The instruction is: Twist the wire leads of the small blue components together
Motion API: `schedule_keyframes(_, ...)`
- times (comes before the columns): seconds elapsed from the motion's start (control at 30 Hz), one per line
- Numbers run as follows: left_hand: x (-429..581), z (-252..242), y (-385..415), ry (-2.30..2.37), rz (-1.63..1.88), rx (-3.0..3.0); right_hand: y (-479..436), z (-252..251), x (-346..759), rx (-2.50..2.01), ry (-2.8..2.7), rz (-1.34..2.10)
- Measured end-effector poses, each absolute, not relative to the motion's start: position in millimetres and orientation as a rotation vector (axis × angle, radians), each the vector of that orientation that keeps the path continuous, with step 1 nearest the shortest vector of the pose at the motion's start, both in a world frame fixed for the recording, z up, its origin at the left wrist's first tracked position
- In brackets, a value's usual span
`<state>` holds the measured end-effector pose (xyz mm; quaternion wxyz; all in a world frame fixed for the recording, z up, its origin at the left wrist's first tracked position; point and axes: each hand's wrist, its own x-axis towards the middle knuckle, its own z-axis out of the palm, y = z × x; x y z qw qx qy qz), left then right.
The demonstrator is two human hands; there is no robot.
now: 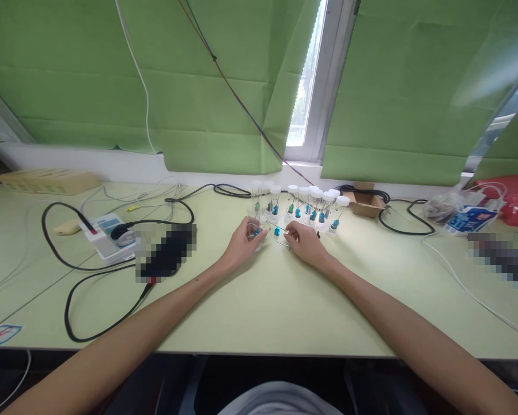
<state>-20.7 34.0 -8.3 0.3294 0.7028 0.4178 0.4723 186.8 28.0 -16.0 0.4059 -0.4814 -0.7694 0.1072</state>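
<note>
Both my hands rest on the pale green table [267, 305] in front of a row of small clear vials with white caps [310, 203], each with a blue or green piece inside. My left hand [244, 241] is closed around a clear vial [257, 233] with a blue bit at my fingertips. My right hand [304, 242] pinches a thin metal pin whose blue head [277, 231] sits between the two hands. Another thin pin [283, 245] lies on the table just below my right fingers.
A white power strip [105, 233] with black cables sits at the left, beside a blurred dark object [166, 251]. A small cardboard box [365, 202], coiled black cable [403, 222], plastic bags and a red object [515, 199] lie at the right. Green blinds hang behind.
</note>
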Motion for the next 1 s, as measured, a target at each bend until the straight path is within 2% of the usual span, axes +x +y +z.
schedule_keyframes(0.43,-24,-16,41,1.118,1.199,1.861,33,-23,189,-1.246,-2.025,0.243)
schedule_keyframes(0.67,-22,-9,37,1.178,1.347,1.856,31,-19,190,-1.294,-2.065,0.157)
schedule_keyframes(1.0,-19,-2,28,1.199,1.470,1.834,22,10,198,-1.915,-2.031,-0.329)
